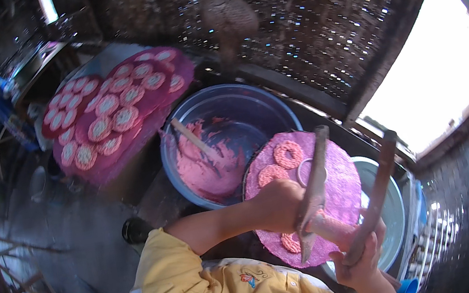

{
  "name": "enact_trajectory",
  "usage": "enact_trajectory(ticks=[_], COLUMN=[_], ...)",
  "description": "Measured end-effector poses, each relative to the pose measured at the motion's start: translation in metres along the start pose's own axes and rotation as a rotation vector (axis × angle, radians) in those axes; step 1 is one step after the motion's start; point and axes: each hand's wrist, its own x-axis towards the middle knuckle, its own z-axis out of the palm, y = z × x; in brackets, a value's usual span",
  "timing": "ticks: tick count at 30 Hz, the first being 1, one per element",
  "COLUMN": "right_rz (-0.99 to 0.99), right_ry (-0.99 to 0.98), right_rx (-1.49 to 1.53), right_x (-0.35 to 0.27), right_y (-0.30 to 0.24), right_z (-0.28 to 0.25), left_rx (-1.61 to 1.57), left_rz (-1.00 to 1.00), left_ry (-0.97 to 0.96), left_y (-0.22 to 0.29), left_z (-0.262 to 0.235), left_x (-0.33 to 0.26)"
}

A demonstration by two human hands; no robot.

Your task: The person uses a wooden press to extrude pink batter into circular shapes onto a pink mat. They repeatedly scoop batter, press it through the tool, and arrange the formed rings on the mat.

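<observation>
My left hand is closed at the near part of a rough wooden bar, over a round board covered in pink cloth. My right hand wraps around the lower end of a second wooden bar. Between the two bars runs a short, thick cylinder with pink dough at its left end. Coiled pink dough rings lie on the board, one of them partly under my left hand. A thin pale hoop rests on the cloth, partly behind the first bar.
Beyond the board stands a large blue basin with pink dough and a wooden paddle. A pale green basin sits partly under the board's right side. Farther left are pink trays of round pieces and a person in blue.
</observation>
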Motion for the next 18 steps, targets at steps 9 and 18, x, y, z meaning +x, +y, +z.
enact_trajectory(ticks=[9,18], right_rz=[-0.054,0.052], right_ry=[0.111,0.053], right_rx=[0.005,0.083], right_x=[0.001,0.016], right_y=[0.029,0.037], right_z=[0.015,0.021], left_rx=[0.09,0.163], left_rz=[-0.136,-0.445], left_ry=[-0.112,-0.204], left_y=[-0.01,0.002], left_z=[0.007,-0.014], left_x=[0.01,0.022])
